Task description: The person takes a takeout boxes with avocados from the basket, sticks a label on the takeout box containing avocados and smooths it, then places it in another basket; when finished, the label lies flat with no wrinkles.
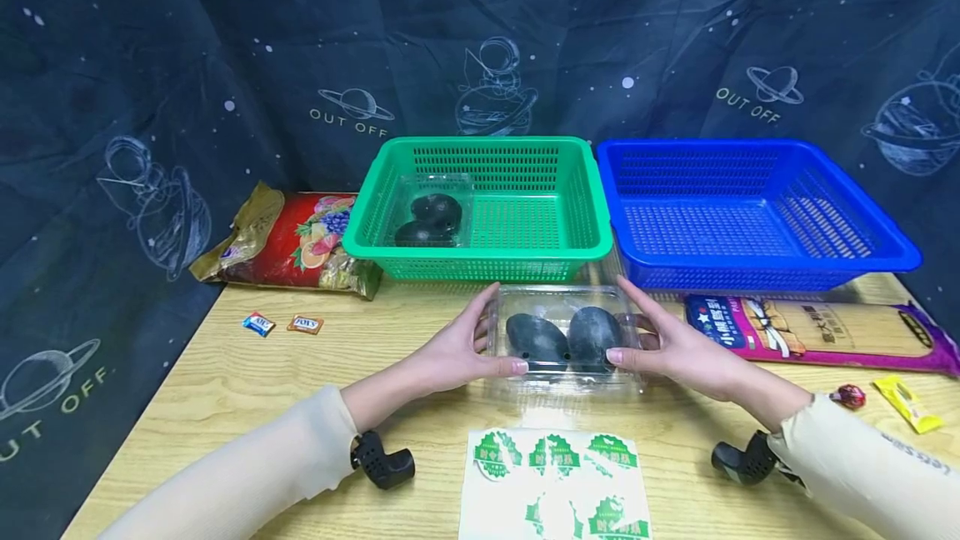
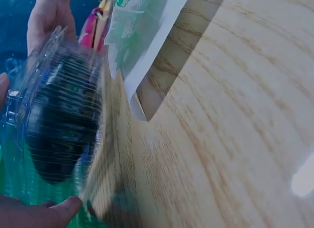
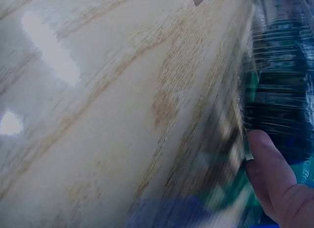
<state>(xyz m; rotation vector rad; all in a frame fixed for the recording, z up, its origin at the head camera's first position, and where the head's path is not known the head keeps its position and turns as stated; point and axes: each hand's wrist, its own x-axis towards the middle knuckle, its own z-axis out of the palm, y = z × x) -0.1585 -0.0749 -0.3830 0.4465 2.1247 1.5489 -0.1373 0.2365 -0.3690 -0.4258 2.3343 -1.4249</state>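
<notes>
A clear plastic clamshell box (image 1: 558, 332) with two dark oval fruits (image 1: 595, 338) inside is held in front of the green basket (image 1: 480, 252). My left hand (image 1: 468, 340) grips its left end, thumb along the near side. At the right end my right hand (image 1: 675, 348) grips it the same way. The left wrist view shows the ribbed side of the box (image 2: 64, 115) close up, one dark fruit behind it. In the right wrist view my thumb (image 3: 270, 164) lies against the box wall. Another clear box (image 1: 465, 211) with dark fruits sits inside the green basket, at its left.
A blue basket (image 1: 757, 261) adjoins the green one. A sheet of green-and-white stickers (image 1: 555, 482) lies at the near edge. A red-and-gold bag (image 1: 300, 240) and two small sweets (image 1: 305, 324) are at left; a pasta pack (image 1: 832, 332), lollipop (image 1: 849, 396) and yellow packet (image 1: 907, 403) at right.
</notes>
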